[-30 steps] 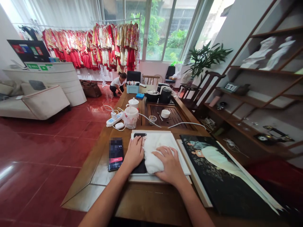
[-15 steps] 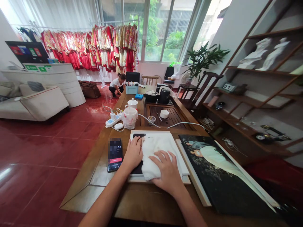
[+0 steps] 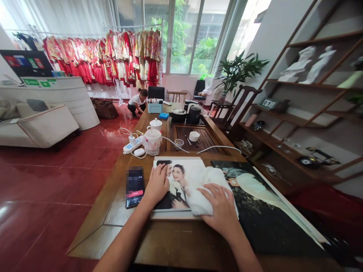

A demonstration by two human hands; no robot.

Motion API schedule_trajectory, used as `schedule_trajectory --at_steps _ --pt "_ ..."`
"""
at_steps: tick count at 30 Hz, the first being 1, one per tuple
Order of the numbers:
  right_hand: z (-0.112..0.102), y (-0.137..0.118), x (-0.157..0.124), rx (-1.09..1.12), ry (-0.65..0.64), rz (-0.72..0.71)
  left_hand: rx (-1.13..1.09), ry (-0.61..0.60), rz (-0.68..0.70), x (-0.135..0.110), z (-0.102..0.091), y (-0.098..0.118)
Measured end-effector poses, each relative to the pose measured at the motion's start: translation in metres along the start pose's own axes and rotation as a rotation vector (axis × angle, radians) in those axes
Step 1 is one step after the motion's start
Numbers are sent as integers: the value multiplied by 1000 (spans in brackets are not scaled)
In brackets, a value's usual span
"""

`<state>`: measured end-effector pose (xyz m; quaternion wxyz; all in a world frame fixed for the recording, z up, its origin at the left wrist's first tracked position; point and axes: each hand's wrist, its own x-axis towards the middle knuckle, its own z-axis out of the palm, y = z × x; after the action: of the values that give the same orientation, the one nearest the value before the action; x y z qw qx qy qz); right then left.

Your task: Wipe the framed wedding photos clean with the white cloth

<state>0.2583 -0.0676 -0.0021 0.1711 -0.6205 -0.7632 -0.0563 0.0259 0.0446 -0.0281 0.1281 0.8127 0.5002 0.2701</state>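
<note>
On the wooden table (image 3: 159,245) lies a photo panel (image 3: 177,189) with two people pictured on a white ground. My left hand (image 3: 157,183) rests on its left part, fingers stretched out over the print. A white towel (image 3: 208,175) lies bunched over the panel's right side, and my right hand (image 3: 222,207) grips it from above with curved fingers. The towel hides that side of the panel. Just right of it is a darker photo panel (image 3: 255,211) showing a figure in a pale gown. A phone (image 3: 135,187) with a lit screen lies to the left.
Behind the panel stand a wrapped cup (image 3: 153,141), a lidded white cup (image 3: 155,124), a power strip (image 3: 132,145) and a tea tray (image 3: 207,140) bearing a white bowl (image 3: 194,136). A cable (image 3: 218,147) crosses the table. Beyond, a person (image 3: 137,102) crouches on the floor.
My right hand and the towel have moved right across the panel, uncovering the pictured faces and middle of the print. My left hand stays on the panel's left part.
</note>
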Motion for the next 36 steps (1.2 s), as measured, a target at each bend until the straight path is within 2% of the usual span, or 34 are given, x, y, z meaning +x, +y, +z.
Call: schedule_trajectory --at_steps 4,11,14,19,26,29,32,36 --pt "-2 1 -1 11 11 -2 -16 12 1 0 1 -1" --pt "11 -52 18 140 -83 -105 -34 19 -7 0 2 -2" --pt "13 -63 22 161 -111 -132 -53 2 -8 0 1 -2" --pt "8 -51 17 140 -100 -116 -46 9 -9 0 0 -1" --pt "-1 4 -8 18 36 -8 -33 14 15 0 0 -1" --pt "-3 17 -14 -25 58 18 -25 12 18 0 0 0" --pt "-3 11 -12 -23 50 28 -21 5 12 0 0 1" --pt "1 -21 3 38 1 -8 -8 -5 -1 -1 0 2"
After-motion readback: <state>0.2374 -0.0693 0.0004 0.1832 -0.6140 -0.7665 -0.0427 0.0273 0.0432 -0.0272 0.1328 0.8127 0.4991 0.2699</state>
